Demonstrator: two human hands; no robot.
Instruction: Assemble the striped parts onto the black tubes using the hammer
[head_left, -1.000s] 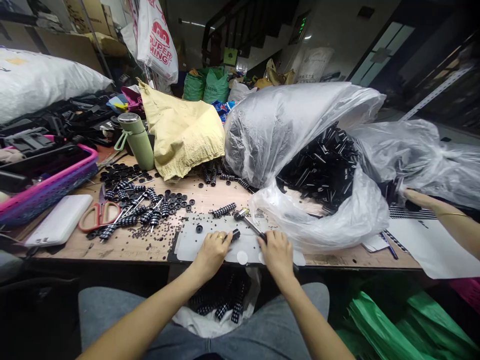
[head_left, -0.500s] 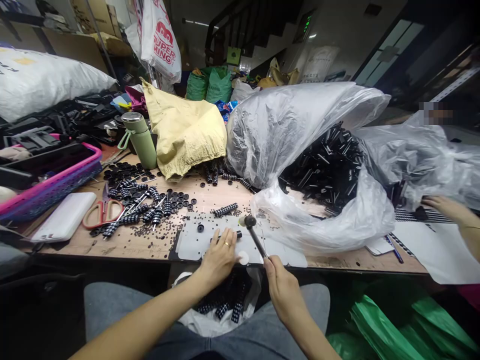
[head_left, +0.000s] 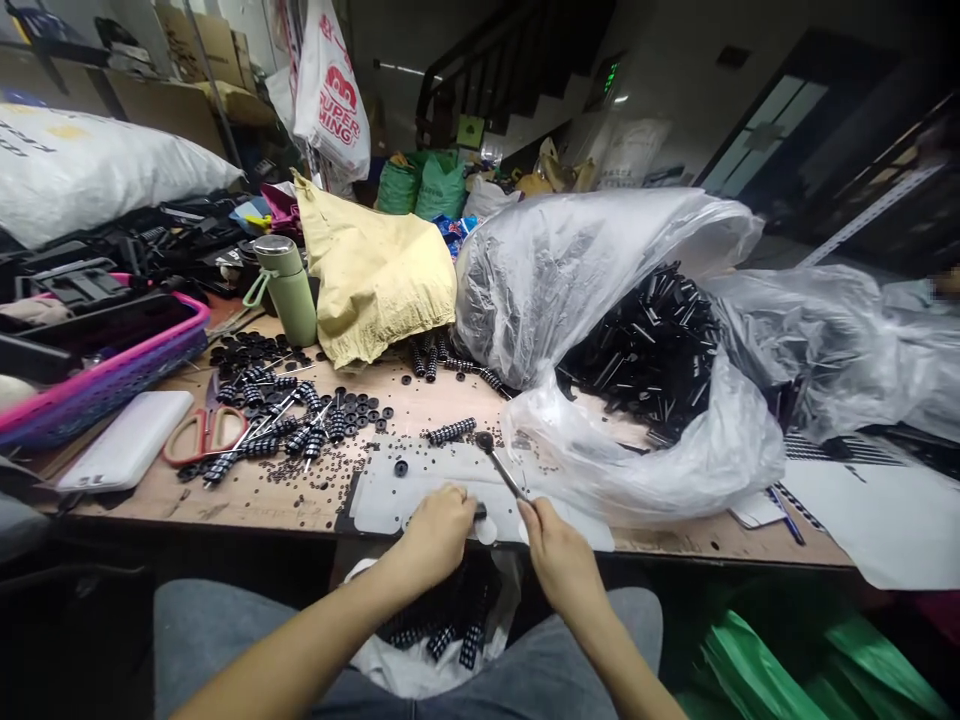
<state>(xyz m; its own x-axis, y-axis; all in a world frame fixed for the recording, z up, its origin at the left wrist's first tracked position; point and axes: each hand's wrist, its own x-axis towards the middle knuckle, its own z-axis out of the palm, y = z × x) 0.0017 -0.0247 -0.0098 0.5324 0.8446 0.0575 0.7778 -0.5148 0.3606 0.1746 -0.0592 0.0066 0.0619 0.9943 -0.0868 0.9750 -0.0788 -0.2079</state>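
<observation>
A small hammer (head_left: 501, 466) with a dark head and metal shaft is gripped in my right hand (head_left: 561, 555), its head just above the white board. My left hand (head_left: 442, 528) rests at the board's front edge, fingers curled round a short black cylindrical piece (head_left: 480, 511); most of that piece is hidden. Under them lies the white board (head_left: 379, 495), bearing a black round cap (head_left: 401, 468). Behind it lies a black-and-white ribbed roller (head_left: 451, 431). More ribbed rollers (head_left: 262, 435), some on metal rods, are heaped to the left among black discs and tiny rings.
Red-handled scissors (head_left: 204, 433), a white box-like object (head_left: 127, 440), a green flask (head_left: 289, 290) and a pink-rimmed basket (head_left: 105, 385) stand left. A yellow sack (head_left: 382, 285) and a clear plastic bag (head_left: 525, 280) of black parts stand behind. An open bag of rollers (head_left: 420, 670) hangs below the table edge.
My left hand's fingers, stretched out over the board before, are now curled round the black piece. The hammer has shifted slightly left. Another person's hand at the right has left the view.
</observation>
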